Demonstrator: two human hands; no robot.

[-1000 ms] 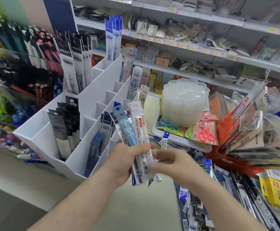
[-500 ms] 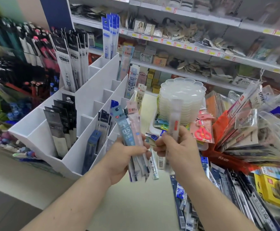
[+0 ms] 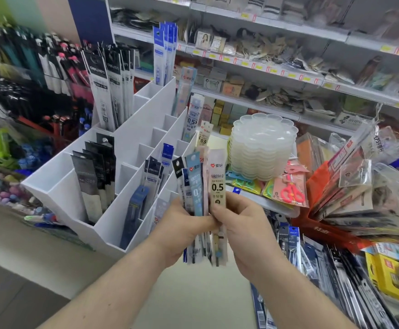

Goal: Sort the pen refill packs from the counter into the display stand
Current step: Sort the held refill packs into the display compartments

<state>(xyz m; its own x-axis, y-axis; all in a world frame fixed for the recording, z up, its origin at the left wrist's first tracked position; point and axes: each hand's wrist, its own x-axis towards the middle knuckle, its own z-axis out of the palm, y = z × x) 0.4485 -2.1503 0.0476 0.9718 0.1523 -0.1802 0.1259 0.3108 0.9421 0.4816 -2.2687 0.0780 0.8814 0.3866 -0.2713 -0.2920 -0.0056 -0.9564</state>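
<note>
Now back against the fanned packs (image 3: 195, 186) in left hand (image 3: 182, 224) — cream 0.5 pack (image 3: 217, 184), pinched by right hand (image 3: 239, 224), just right of display stand (image 3: 132, 143). Light, slippery, floppy — best gripped mid-length.

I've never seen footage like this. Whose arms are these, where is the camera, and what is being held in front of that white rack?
No machine here: a person wears a camera on the head, looking down at both bare hands. The left hand grips a fan of pen refill packs. The right hand pinches the front pack, marked 0.5. To the left stands the white display stand, some slots already holding packs. At right, more packs lie heaped on the counter, beside a stack of clear plastic trays.
</note>
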